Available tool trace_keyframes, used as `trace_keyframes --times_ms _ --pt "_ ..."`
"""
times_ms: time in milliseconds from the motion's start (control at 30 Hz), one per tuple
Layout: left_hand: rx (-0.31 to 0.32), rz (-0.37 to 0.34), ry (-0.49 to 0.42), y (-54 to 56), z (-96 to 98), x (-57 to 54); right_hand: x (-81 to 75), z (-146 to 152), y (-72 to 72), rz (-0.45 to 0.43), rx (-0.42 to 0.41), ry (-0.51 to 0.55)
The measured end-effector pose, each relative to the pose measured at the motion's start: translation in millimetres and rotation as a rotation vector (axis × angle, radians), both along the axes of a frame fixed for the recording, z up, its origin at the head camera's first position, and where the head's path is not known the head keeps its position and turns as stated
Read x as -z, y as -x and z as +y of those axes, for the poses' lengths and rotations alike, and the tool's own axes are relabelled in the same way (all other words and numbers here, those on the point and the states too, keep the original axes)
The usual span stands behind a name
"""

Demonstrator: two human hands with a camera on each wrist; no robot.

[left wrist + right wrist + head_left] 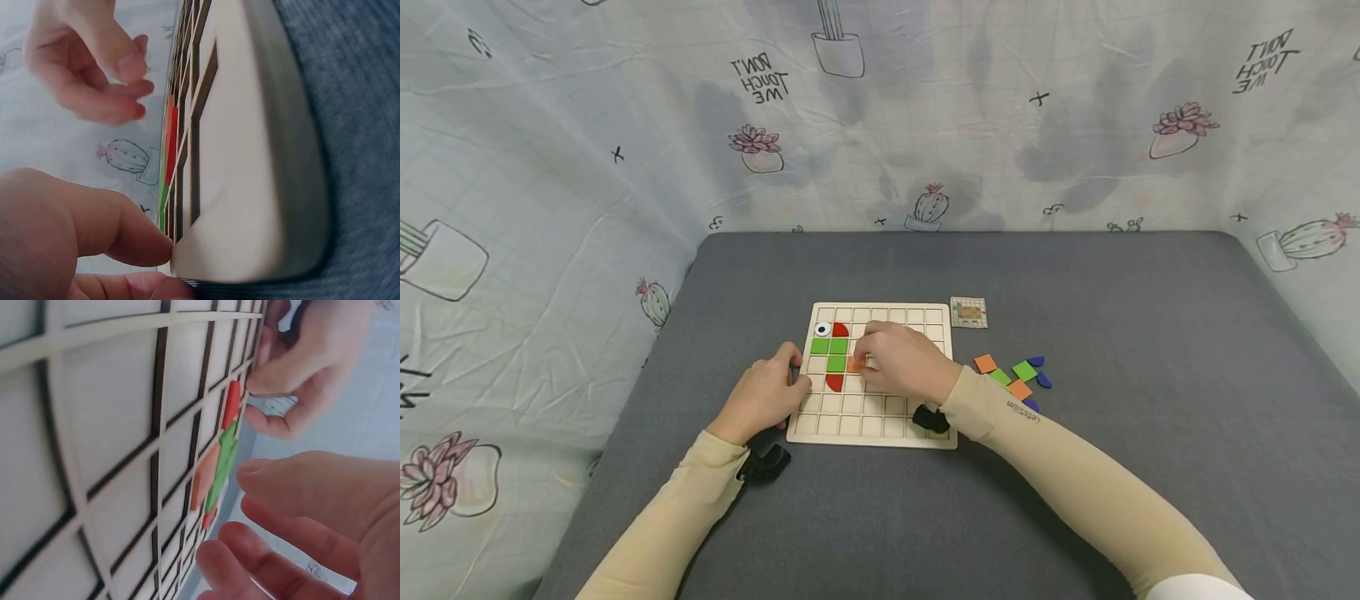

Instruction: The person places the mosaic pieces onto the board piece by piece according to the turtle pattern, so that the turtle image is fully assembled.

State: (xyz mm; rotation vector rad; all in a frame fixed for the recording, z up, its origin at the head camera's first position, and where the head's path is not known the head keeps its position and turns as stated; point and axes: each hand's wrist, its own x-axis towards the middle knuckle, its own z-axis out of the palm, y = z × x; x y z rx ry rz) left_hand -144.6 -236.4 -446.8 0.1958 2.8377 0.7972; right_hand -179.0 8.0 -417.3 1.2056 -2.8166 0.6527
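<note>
A pale wooden grid board [868, 427] lies on the table. My left hand [762, 393] grips its left edge, with the thumb on top in the left wrist view. Over the board, my right hand [906, 358] hovers beside an orange square tile [205, 477], thumb and fingers apart with nothing between them. That tile sits right of the green square tiles [837, 363]. A white eye tile [822, 329] fills a cell at the upper left, beside a red rounded piece [840, 330]. Another red rounded piece [834, 382] lies below the green ones.
Right of the board lie loose pieces: orange squares [985, 363], green squares [1024, 371] and blue rounded pieces [1043, 380], some partly behind my right forearm. A small pattern card [968, 312] is by the board's upper right corner. A printed curtain [880, 125] hangs behind the grey table [1112, 333].
</note>
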Motion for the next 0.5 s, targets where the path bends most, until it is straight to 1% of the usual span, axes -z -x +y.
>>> trace_keyframes --times_ms 67,367,500 --pt "0.002 0.002 -0.003 0.0 0.1 0.3 -1.7 6 -1.6 0.009 0.009 -0.001" --pt "0.008 0.007 -0.014 -0.6 0.1 -0.2 -5.9 36 -9.2 -0.027 0.086 0.008" --pt "0.010 0.012 -0.011 -0.6 -0.5 -0.3 -6.5 51 -11.6 -0.016 0.107 0.007"
